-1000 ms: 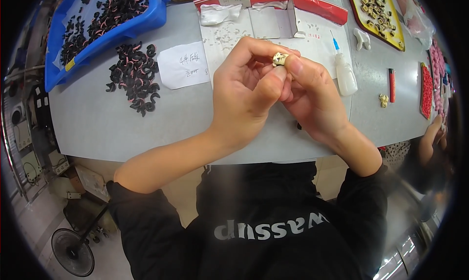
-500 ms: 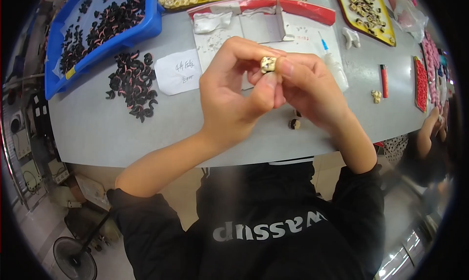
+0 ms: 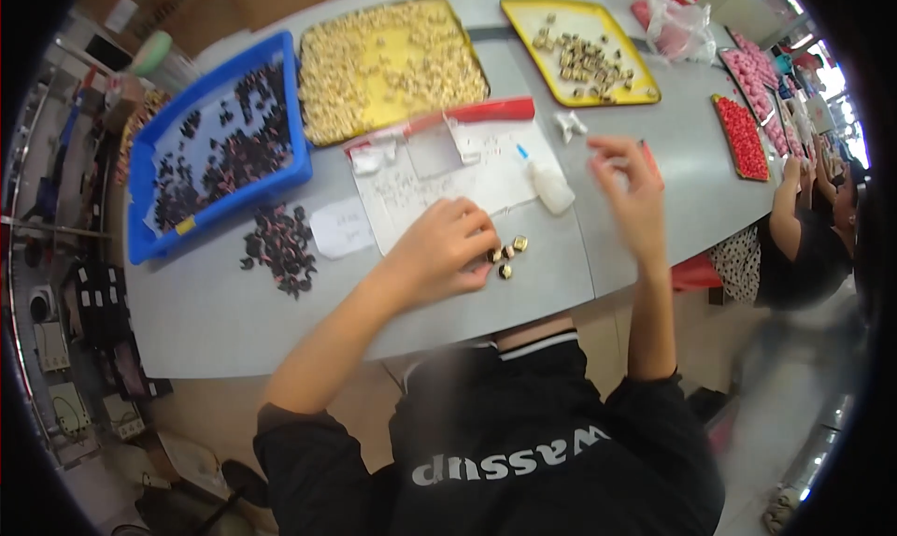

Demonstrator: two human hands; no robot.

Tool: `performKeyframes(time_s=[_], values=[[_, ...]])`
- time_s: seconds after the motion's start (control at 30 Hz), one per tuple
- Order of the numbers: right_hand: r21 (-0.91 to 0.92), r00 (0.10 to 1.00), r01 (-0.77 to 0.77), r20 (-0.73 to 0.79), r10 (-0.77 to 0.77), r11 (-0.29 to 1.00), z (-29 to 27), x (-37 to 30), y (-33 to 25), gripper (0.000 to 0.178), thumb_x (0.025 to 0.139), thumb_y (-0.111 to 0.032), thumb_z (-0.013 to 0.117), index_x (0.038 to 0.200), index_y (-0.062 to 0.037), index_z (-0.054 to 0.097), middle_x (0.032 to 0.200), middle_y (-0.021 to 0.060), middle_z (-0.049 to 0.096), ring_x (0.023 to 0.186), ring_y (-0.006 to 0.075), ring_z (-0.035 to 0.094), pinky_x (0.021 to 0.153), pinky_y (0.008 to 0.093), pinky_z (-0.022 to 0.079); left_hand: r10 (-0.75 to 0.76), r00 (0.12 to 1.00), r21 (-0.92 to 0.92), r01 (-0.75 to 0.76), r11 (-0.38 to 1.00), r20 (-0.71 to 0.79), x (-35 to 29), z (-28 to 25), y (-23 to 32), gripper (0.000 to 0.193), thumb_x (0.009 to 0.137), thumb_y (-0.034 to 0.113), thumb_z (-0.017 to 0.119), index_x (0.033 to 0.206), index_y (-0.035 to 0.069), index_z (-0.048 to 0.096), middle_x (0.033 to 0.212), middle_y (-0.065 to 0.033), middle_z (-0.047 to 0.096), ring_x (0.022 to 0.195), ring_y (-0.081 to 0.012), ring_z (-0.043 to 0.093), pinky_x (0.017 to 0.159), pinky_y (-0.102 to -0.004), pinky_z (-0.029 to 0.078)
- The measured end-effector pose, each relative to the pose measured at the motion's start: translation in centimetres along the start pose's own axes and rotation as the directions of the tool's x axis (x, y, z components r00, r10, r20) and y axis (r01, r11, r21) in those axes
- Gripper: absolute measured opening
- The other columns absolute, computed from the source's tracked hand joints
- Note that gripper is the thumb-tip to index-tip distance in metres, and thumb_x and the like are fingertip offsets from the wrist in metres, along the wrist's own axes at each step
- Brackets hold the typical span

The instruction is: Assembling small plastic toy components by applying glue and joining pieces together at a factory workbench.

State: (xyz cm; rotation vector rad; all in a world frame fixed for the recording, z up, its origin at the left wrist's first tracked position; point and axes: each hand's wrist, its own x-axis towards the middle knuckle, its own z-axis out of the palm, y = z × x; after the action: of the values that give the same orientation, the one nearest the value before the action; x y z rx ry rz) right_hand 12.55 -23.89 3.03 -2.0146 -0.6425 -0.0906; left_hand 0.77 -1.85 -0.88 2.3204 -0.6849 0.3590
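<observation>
My left hand [image 3: 444,253] is low over the table, its fingers curled together beside several small cream-and-dark pieces [image 3: 505,271]. Its fingertips reach the nearest of these pieces; what lies between them is hidden. To the right, my right hand [image 3: 632,185] is raised over the table, thumb and forefinger apart, and no piece shows in it. A red marker [image 3: 651,160] is partly hidden behind that hand. Between the hands lies a white squeeze bottle [image 3: 551,190] with a blue needle tip, on the edge of a white sheet [image 3: 420,195].
A blue tray [image 3: 304,167] of black-and-pink curved pieces stands at left, with a loose pile [image 3: 280,248] near it. Behind are yellow trays of cream pieces [image 3: 327,78] and dark-and-cream pieces [image 3: 593,69]. A red-filled tray [image 3: 743,139] and a co-worker's arm [image 3: 787,204] are at right.
My hands were together, holding a cream-and-dark piece up; now they are apart. The left has dropped to the table pieces, and the right has moved rightward. The view has shifted too.
</observation>
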Motion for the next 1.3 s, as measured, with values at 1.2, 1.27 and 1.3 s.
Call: performKeyframes(time_s=[1.2,1.27,1.3], values=[[0.163,0.15,0.979,-0.983,-0.108,-0.123,-1.8,-16.2,-20.8,0.012,0.087,-0.008,0.053,0.098,-0.0049,0.054,0.097,0.0043,0.045,0.087,0.0196,0.044,0.069,0.0307,0.04,-0.003,0.94,0.274,0.103,0.956,-0.341,-0.2,2.0,1.9,0.013,0.068,-0.002,0.061,0.08,0.004,0.061,0.081,-0.0109,0.058,0.077,-0.0259,0.057,0.067,-0.0323,0.046],[0.038,0.104,0.984,-0.917,-0.386,0.174,1.4,-16.2,-18.5,0.013,0.089,-0.012,0.051,0.1,-0.0054,0.054,0.091,0.0071,0.047,0.081,0.02,0.046,0.066,0.0321,0.041,0.008,0.941,0.27,0.089,0.959,-0.338,0.4,2.1,2.0,0.013,0.068,-0.002,0.061,0.08,0.003,0.061,0.081,-0.0108,0.058,0.077,-0.0258,0.057,0.067,-0.0323,0.046],[0.207,0.253,0.968,-0.798,-0.548,0.145,0.8,-16.0,-17.7,0.013,0.089,-0.013,0.051,0.1,-0.0058,0.054,0.087,0.0079,0.047,0.079,0.0201,0.047,0.065,0.0325,0.041,0.014,0.942,0.275,0.084,0.958,-0.334,0.2,2.0,2.1,0.013,0.068,-0.002,0.061,0.08,0.003,0.061,0.081,-0.0108,0.058,0.077,-0.0258,0.057,0.067,-0.0323,0.046]])
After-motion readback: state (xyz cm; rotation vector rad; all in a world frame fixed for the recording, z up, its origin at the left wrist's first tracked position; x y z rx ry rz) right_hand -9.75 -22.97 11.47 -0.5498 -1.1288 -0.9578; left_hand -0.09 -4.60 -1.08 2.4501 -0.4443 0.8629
